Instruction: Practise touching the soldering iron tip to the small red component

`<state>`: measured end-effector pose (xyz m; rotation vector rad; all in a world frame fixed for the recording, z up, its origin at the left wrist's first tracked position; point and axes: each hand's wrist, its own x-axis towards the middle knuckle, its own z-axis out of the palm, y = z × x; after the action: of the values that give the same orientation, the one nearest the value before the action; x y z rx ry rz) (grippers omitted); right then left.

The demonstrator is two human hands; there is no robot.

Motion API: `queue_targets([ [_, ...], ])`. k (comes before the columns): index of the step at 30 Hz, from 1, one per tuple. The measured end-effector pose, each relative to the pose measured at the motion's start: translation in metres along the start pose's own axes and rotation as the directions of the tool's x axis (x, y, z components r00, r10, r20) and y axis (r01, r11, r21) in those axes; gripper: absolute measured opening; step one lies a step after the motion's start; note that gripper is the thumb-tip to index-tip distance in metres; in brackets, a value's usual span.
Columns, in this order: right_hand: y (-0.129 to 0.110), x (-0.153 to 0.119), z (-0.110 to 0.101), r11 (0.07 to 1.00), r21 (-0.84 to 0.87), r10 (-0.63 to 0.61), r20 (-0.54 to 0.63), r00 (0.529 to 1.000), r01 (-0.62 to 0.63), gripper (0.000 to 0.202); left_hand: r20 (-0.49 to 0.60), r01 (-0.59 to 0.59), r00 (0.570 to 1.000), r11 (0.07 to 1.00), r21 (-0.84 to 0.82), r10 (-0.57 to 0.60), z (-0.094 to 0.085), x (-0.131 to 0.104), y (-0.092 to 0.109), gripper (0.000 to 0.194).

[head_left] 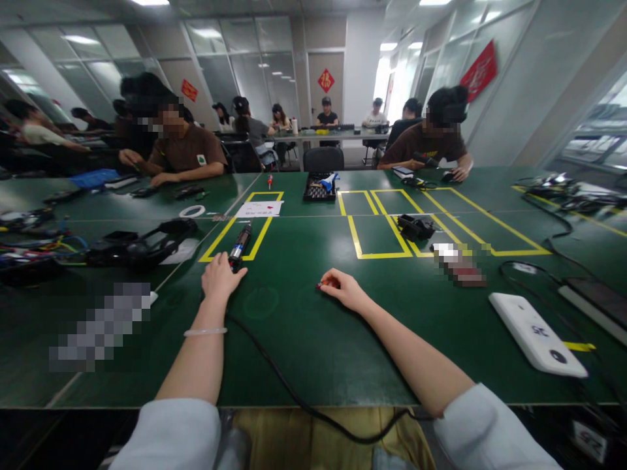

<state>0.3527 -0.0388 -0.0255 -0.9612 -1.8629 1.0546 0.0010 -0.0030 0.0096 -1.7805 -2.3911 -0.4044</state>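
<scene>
My left hand (220, 279) is at the rear end of a black and silver electric screwdriver (240, 244), thumb on one side and fingers on the other. The screwdriver lies inside a yellow taped outline, its tip pointing away from me toward a white paper sheet (259, 209). Close above the green table, my right hand (343, 290) pinches a small red part (319, 285); most of it is hidden by the fingers. A black cable (274, 365) runs from near my left wrist across the table edge.
A black parts tray (318, 189) stands at the back. Right of centre sit a black plastic part (415, 227) and a white device (536, 333). Black housings (142, 245) and wires lie left. Co-workers sit across the table (294, 326).
</scene>
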Motion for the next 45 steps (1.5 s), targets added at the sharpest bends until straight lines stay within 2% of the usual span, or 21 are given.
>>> queue_targets([
  [3,0.001,0.0,0.0,1.0,-0.003,0.021,-0.013,1.0,-0.021,0.022,0.146,0.022,0.989,1.0,-0.022,-0.018,0.006,0.009,-0.019,0.058],
  [6,0.002,0.0,-0.001,1.0,0.014,0.021,-0.031,0.999,-0.021,0.023,0.134,-0.016,0.991,0.999,-0.032,0.02,0.007,0.012,-0.017,0.054],
  [15,0.007,0.002,0.0,0.999,0.005,0.034,-0.036,0.999,-0.034,0.023,0.13,-0.055,0.99,0.998,0.009,0.053,0.002,0.0,0.018,0.05],
  [21,0.008,0.003,0.001,0.999,0.036,0.03,-0.039,0.999,-0.029,0.021,0.129,-0.169,0.976,0.983,-0.066,0.176,0.001,-0.023,0.054,0.05],
  [26,0.004,0.003,0.001,0.999,0.008,0.032,-0.058,0.998,-0.031,0.02,0.12,-0.329,0.929,0.93,-0.164,0.35,0.002,-0.053,0.094,0.054],
  [32,0.002,0.003,0.001,0.999,0.011,-0.032,-0.122,0.992,0.034,0.017,0.085,-0.487,0.843,0.822,-0.295,0.531,0.007,-0.085,0.133,0.06],
  [39,0.001,0.003,0.0,0.98,-0.171,-0.12,-0.089,0.989,0.103,0.012,0.063,-0.569,0.769,0.726,-0.388,0.636,0.005,-0.101,0.145,0.06],
  [45,0.0,0.002,-0.002,0.939,-0.322,-0.142,-0.051,0.989,0.118,0.007,0.064,-0.579,0.757,0.714,-0.395,0.65,0.003,-0.101,0.145,0.059],
])
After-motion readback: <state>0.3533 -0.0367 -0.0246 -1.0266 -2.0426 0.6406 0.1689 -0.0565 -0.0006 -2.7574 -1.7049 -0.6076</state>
